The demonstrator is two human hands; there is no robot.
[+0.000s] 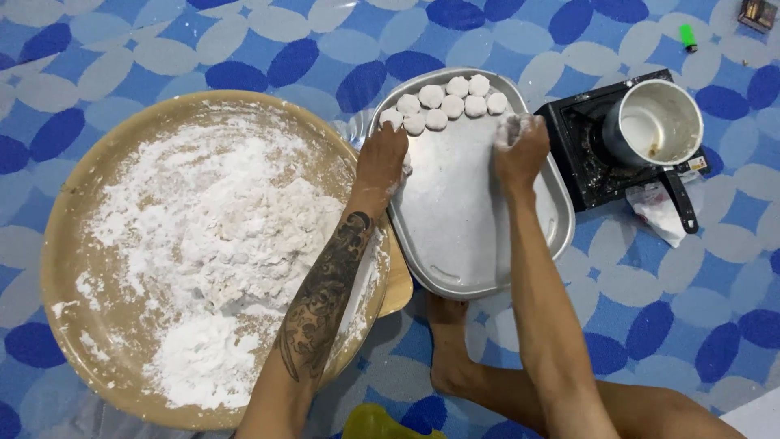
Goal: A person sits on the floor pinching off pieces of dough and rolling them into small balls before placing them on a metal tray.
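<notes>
A silver metal tray (455, 236) lies on the patterned floor mat, with several round white dough balls (452, 106) lined up at its far end. My left hand (382, 154) rests at the tray's left rim, its floury fingers touching the nearest dough ball (392, 118). My right hand (520, 146) is over the tray's right side, fingers curled and dusted with flour, just below the ball at the row's right end (496, 102). I cannot tell if it grips anything. A wide tan round tray (73, 244) on the left holds loose white flour and crumbly dough (219, 244).
A black portable stove (589, 162) with a metal saucepan (654, 123) on it stands to the right of the tray. A crumpled white plastic bag (656, 210) lies beside it. A green lighter (688, 36) is at the far right. My bare foot (449, 349) is below the tray.
</notes>
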